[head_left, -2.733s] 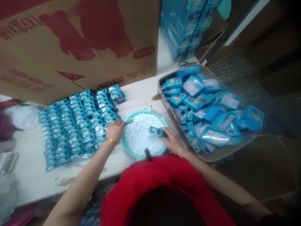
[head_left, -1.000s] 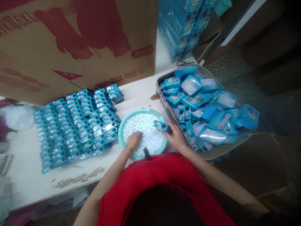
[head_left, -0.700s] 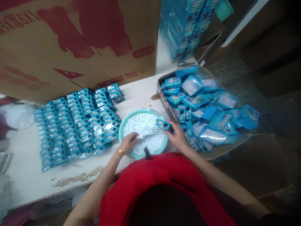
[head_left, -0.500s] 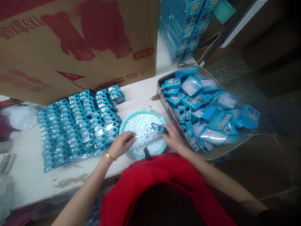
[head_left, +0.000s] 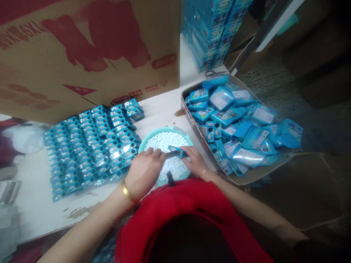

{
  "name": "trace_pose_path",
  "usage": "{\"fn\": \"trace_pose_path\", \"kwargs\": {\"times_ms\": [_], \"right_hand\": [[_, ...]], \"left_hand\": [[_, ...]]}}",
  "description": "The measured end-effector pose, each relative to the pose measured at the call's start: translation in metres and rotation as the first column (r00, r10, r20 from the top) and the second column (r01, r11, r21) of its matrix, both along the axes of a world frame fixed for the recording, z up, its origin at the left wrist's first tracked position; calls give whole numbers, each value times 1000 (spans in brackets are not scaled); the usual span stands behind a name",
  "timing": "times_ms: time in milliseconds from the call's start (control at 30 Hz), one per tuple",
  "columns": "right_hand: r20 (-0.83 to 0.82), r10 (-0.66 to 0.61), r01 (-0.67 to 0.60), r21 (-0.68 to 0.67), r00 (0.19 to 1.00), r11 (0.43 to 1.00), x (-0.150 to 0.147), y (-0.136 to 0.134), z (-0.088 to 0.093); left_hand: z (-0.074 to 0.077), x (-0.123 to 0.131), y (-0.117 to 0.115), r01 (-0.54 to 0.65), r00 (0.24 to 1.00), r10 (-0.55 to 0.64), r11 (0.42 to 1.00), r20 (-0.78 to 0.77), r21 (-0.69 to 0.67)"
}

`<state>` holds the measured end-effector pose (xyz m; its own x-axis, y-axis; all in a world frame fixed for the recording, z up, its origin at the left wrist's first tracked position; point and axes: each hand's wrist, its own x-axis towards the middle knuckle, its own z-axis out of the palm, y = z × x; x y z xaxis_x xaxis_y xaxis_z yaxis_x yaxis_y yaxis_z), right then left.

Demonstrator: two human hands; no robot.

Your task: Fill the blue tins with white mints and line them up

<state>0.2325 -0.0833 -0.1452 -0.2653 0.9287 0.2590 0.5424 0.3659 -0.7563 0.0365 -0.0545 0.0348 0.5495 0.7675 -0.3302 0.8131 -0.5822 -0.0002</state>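
A teal bowl (head_left: 146, 137) full of small white pellets (head_left: 164, 140) stands on the white table near its front edge. Over the bowl my right hand (head_left: 195, 160) grips a small blue box (head_left: 175, 150). My left hand (head_left: 144, 173), closed around a thin grey scoop whose tip (head_left: 169, 155) meets the box's end, is raised above the bowl's left side. A gold bangle circles my left wrist.
Rows of small blue boxes (head_left: 90, 140) cover the table left of the bowl. A cardboard tray (head_left: 192, 115) heaped with blue boxes and packs sits at the right. A big brown carton (head_left: 87, 51) stands behind, with stacked blue cartons (head_left: 214, 33) beyond. Scissors (head_left: 212, 74) lie at the back.
My left hand lifted out of the pellets with the scoop and came up to the small box, which my right hand lowered and turned towards it.
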Motion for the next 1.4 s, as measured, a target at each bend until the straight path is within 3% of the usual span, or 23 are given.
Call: {"fn": "trace_pose_path", "kwargs": {"times_ms": [67, 133, 267, 367, 433, 533, 667, 800, 900, 1033, 1133, 1233, 1400], "right_hand": [[-2, -34, 34, -8, 999, 999, 3, 1, 0], [-1, -71, 71, -30, 997, 997, 8, 1, 1], [-12, -126, 125, -71, 992, 990, 21, 2, 2], [-29, -173, 169, -106, 985, 980, 27, 2, 3], [-40, -210, 204, -127, 977, 971, 29, 2, 3], [-58, -257, 245, -158, 965, 957, 30, 2, 3], [-68, -289, 276, -155, 955, 949, 30, 2, 2], [-33, -256, 249, -134, 966, 959, 28, 2, 0], [-3, -181, 180, -90, 984, 980, 22, 3, 1], [17, -74, 75, -33, 997, 997, 10, 3, 3], [6, -38, 38, 0, 999, 999, 2, 3, 3], [-19, -19, 19, 11, 1000, 1000, -2, 2, 0], [-75, -31, 30, -14, 997, 999, -3, 1, -1]], "left_hand": [[-14, -20, 3, -84, 996, 83, 996, 34, 42], [-47, -46, 6, -189, 981, 188, 982, 41, 21], [-146, -75, -2, -321, 945, 328, 921, -3, -221], [-209, -57, -17, -370, 861, 463, 856, 213, -362], [-232, -37, -25, -382, 813, 508, 835, 286, -396], [-245, -22, -29, -391, 777, 539, 818, 325, -422], [-227, -41, -29, -366, 719, 569, 799, 400, -478], [-176, -66, -23, -285, 644, 528, 837, 554, -467], [-126, -69, -14, -233, 700, 433, 890, 568, -391], [-72, -52, -1, -142, 852, 249, 957, 460, -254], [-44, -30, 1, -81, 963, 109, 989, 246, -122], [-19, -8, -2, -15, 999, 16, 1000, 42, -27], [8, -5, -2, 49, 999, -49, 998, 10, 30]]}}
